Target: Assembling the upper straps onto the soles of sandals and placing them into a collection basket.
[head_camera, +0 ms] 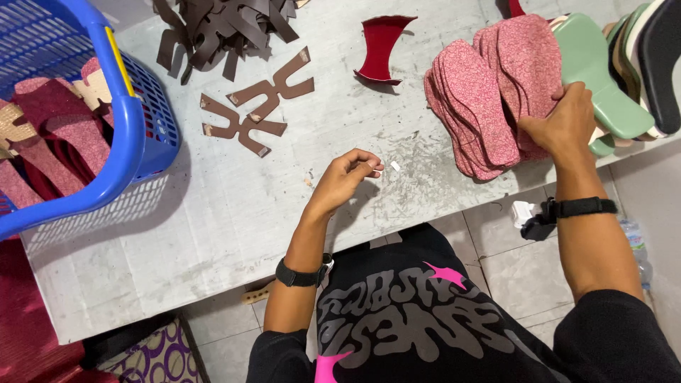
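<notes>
Hands work over a scuffed grey bench [234, 213], seen from above. The left hand [347, 177] hovers near the bench's front edge with fingertips pressed together, pinching at something too small to make out; a tiny white scrap [395, 166] lies just beside it. The right hand [564, 124] reaches to the far right, fingers curled onto the fanned stack of speckled pink shoe insoles [489, 99], which leans against pale green foam soles [599, 78]. Brown strap-shaped leather cutouts [255, 110] lie near the bench's middle, a curved dark red piece [381, 46] beyond them. A blue plastic basket [135, 120] holding more pink insoles sits at the left.
</notes>
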